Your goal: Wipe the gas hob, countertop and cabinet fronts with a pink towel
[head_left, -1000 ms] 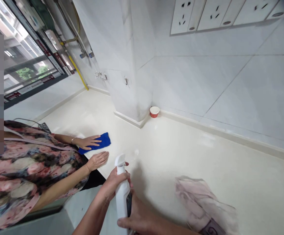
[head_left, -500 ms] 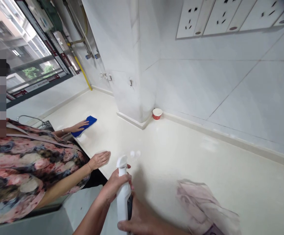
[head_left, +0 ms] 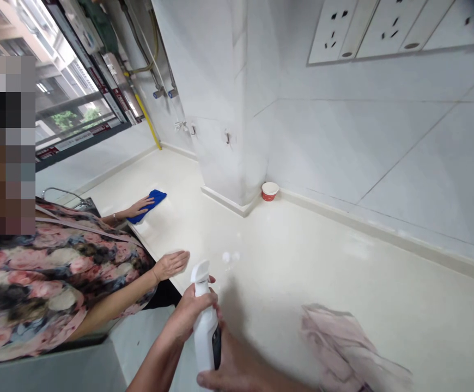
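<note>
A white spray bottle point(head_left: 204, 337) with a dark label stands upright between my hands, above the counter's front edge. My left hand point(head_left: 196, 307) is wrapped round its neck, just under the spray head. Lower down, my right hand point(head_left: 231, 356) grips the bottle's body, its thumb across the front; its other fingers are mostly hidden. To the right a crumpled pale pink cloth point(head_left: 343, 345) lies on the cream countertop point(head_left: 294, 261), untouched by either hand. Small shiny wet spots point(head_left: 231, 257) show on the counter beyond the spray head.
At the left, a co-worker in a floral top point(head_left: 57, 283) presses a blue cloth point(head_left: 152, 206) on the counter. Their other hand point(head_left: 171, 265) is near my bottle. A red and white tub point(head_left: 269, 191) sits by the wall pillar point(head_left: 220, 109). Sockets point(head_left: 384, 27) line the wall.
The view has shifted slightly, so the surroundings appear further right. Both my hands stay on the spray bottle, whose head leans slightly more to the left. The co-worker's hands look nearly unchanged.
</note>
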The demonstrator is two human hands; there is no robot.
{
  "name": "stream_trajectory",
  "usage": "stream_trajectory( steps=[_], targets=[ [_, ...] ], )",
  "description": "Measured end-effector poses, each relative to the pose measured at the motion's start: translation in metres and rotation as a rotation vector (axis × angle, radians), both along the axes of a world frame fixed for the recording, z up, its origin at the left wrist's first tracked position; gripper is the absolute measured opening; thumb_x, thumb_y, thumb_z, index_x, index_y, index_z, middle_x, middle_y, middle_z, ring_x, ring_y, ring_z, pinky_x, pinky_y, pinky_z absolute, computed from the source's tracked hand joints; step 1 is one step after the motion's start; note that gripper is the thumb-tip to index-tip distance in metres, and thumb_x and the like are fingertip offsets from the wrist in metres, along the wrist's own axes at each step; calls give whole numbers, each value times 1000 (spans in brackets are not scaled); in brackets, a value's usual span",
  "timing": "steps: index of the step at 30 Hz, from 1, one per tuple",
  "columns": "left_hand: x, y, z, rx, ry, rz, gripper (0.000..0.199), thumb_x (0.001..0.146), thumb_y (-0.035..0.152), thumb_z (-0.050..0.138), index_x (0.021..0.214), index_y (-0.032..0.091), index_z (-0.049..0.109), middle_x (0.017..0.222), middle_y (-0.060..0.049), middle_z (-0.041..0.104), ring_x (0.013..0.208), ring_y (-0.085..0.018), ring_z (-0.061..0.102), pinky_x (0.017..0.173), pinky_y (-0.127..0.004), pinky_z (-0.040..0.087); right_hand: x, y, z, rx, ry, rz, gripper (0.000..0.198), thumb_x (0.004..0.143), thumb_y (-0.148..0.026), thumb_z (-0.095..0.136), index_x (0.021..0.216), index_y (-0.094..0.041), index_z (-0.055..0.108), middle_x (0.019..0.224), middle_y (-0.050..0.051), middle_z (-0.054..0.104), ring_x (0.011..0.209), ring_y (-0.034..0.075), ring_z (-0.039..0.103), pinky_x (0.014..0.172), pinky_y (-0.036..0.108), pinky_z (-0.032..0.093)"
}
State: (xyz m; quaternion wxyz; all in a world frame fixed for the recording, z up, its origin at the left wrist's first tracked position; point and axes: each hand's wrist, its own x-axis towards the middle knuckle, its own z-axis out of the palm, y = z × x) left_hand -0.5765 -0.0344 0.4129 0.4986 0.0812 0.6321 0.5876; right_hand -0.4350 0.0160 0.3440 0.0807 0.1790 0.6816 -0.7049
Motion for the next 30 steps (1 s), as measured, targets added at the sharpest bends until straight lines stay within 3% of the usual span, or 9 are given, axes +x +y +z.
stream_trajectory(
  steps=[6,15,23,27,30],
  targets=[
    [-1,2,2,-4,6,19,57,63,33,73,112,20,47,62,4,63,55,-19,65,55,-29,51,-2,7,8,1,-33,42,103,59,-36,85,149,-22,37,135,9,57,122,30,57,102,44,46],
    [-6,4,-11,-27,-29,51,35,62,29,73,89,20,53,62,3,61,55,-17,64,52,-25,47,-2,4,10,1,-123,10,94,59,-33,84,143,-22,42,125,8,61,111,28,60,95,42,48],
    [0,-6,0,79,-7,71,63,67,33,77,124,21,53,69,6,58,60,-18,65,58,-30,53,-2,10,5,36,-101,48,107,57,-36,85,151,-26,37,138,11,58,122,33,59,102,47,46],
    [3,-13,3,102,73,75,69,69,36,79,131,22,52,72,5,58,63,-17,64,62,-29,53,-4,14,13,49,-93,65,111,58,-33,82,155,-21,30,147,14,51,131,33,53,109,47,43],
    [5,-15,0,119,114,58,74,68,40,81,134,23,52,72,5,58,63,-17,63,64,-29,53,-5,14,13,88,-64,43,105,58,-30,81,152,-21,35,145,13,52,130,33,54,107,47,44]
  ],
)
